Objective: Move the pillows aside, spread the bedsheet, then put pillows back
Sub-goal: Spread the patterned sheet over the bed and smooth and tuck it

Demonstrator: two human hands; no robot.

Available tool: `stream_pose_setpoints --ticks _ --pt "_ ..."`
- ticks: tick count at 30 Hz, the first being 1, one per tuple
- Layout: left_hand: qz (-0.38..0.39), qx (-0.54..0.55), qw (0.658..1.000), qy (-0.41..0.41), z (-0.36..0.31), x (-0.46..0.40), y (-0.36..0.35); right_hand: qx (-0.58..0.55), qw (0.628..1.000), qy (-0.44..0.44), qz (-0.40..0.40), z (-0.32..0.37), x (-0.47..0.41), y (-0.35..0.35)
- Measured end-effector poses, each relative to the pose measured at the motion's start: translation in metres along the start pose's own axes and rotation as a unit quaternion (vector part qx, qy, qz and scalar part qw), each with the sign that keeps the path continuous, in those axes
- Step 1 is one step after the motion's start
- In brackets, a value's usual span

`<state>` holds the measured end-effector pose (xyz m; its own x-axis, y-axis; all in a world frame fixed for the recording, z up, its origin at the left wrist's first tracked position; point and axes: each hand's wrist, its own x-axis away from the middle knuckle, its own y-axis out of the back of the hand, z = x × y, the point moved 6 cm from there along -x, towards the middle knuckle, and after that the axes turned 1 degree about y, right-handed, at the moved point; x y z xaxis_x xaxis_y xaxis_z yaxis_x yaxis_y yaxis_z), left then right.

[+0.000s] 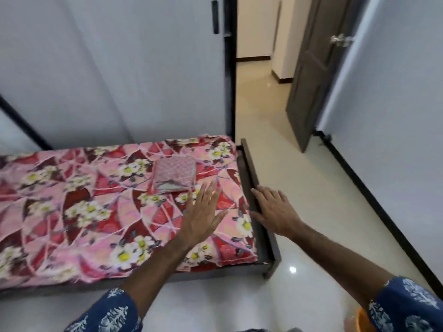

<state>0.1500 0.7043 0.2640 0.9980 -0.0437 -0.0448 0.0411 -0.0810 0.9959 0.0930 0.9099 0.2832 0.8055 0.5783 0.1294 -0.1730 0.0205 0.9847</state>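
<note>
A person in blue sleeves (112, 312) printed with white leaves reaches both bare arms out over a low bed, seen from above. The left hand (201, 212) is held flat, fingers straight and spread, over the bed's near right part; whether the palm touches the cover cannot be told. The right hand (275, 212), fingers also straight and slightly apart, lies at the bed's dark wooden frame (249, 173), its fingertips at the rail on the bed's right side. Neither hand grips anything.

The bed is covered by a pink-and-red floral sheet (79, 207), pulled fairly smooth over the mattress and reaching the right edge. Just beyond the left hand's fingertips, on the sheet toward the bed's far right corner, lies a folded cloth (175, 173) in a small pink check pattern, flat and squared. No pillow can be made out on the part of the bed that shows.

A glossy pale floor (275, 121) runs along the bed's right side. Behind the bed stands a grey wardrobe (115, 68) with a black handle (215, 16). Right of the bed, farther off, a dark grey door (311, 75) stands open onto a lit corridor.
</note>
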Motion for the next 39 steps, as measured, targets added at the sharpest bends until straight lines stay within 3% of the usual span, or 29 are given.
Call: stream_pose_setpoints --ticks 6,11,20,26,33,39 --pt "0.012 0.007 0.992 0.122 0.132 0.036 -0.005 0.024 0.992 0.116 0.038 0.106 -0.102 -0.031" --pt "0.052 0.009 0.983 0.173 0.216 0.038 -0.040 0.021 0.983 0.169 0.063 0.161 -0.189 -0.069" --pt "0.123 0.042 0.972 0.193 0.352 -0.044 -0.106 -0.021 0.979 0.140 0.149 0.193 -0.362 -0.149" --pt "0.182 0.093 0.961 0.189 0.408 -0.113 -0.148 -0.043 0.976 0.102 0.187 0.193 -0.452 -0.199" --pt "0.206 0.137 0.957 0.149 0.449 -0.188 -0.229 -0.060 0.985 0.011 0.158 0.169 -0.522 -0.265" --pt "0.159 0.089 0.979 0.088 0.475 -0.257 -0.312 -0.076 0.995 0.035 0.050 0.164 -0.557 -0.332"
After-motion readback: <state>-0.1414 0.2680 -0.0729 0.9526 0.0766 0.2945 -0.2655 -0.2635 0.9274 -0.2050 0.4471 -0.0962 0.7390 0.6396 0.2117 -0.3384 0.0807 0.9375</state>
